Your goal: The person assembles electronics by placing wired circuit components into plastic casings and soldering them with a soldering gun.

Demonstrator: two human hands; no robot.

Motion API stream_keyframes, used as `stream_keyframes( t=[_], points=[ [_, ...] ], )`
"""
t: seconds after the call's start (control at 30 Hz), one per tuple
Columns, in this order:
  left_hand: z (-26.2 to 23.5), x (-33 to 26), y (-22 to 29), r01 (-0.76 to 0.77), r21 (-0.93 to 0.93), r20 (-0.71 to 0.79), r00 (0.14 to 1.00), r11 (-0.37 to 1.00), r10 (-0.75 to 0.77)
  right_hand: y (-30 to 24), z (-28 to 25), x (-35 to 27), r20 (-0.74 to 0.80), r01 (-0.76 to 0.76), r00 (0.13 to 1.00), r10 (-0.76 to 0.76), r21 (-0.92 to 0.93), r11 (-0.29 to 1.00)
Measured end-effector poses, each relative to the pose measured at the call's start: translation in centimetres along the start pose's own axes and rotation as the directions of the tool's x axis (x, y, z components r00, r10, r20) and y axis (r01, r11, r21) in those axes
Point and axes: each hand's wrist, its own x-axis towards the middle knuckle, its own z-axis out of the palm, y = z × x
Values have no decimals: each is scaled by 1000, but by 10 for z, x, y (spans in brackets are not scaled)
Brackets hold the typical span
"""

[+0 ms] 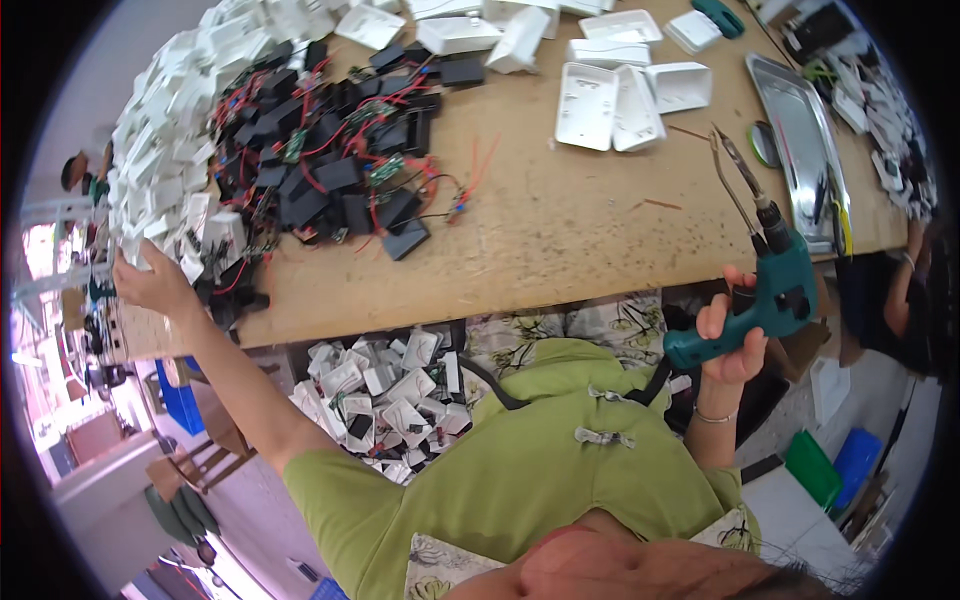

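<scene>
- In the head view, your left hand (157,287) was at the near left end of the white casings (170,125), to the left of the black box heap (330,180); its fingers were partly bent, and you could not tell whether they gripped anything.
- Your right hand (738,362) was wrapped around the handle of a teal pistol-shaped tool (785,290), well to the right of the black box heap and over the near edge of the counter (510,240).
- Two long, thin metal prongs (728,188) rose from the tool's nose, pointing away from you.
- The black box heap itself lay tangled with red wires and green circuit boards, and your white casings curved around its left and far sides.
- A few loose red wires (485,165) spread just to the right of the heap.
- Farther right of the heap, you had a small group of open white shells (586,105) on the counter.
- Well to the right of the heap, past the tool, lay a shiny metal tray (797,125), with a yellow-handled tool (845,225) at its near end.
- Nearer to you than the heap, and below the counter's edge, another pile of white parts (385,385) sat beside your green top (560,440).
</scene>
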Motion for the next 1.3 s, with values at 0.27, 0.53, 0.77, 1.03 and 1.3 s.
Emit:
stream_keyframes(
  t=[0.27, 0.53, 0.77, 1.03, 1.3],
  points=[
    [-81, -17, 324, 211, -818, 529, 641, 536, 555, -6, -3, 1, 28, 42, 999, -45, 83, 996],
    [-40, -52, 423, 227, -758, 637, 463, 612, 617, -8, -9, -7, 8, 69, 998, -69, 57, 996],
    [-116, -73, 372, 38, -877, 420, 546, 479, 725, -7, -19, -7, 44, 43, 998, -47, 86, 995],
    [-124, -114, 366, 195, -930, 352, 713, 310, 606, 21, 4, 10, 158, -151, 980, 117, 227, 962],
    [-118, -90, 320, 25, -727, 353, 871, 686, 341, 39, 41, 35, 84, -241, 970, 228, 215, 946]
  ],
)
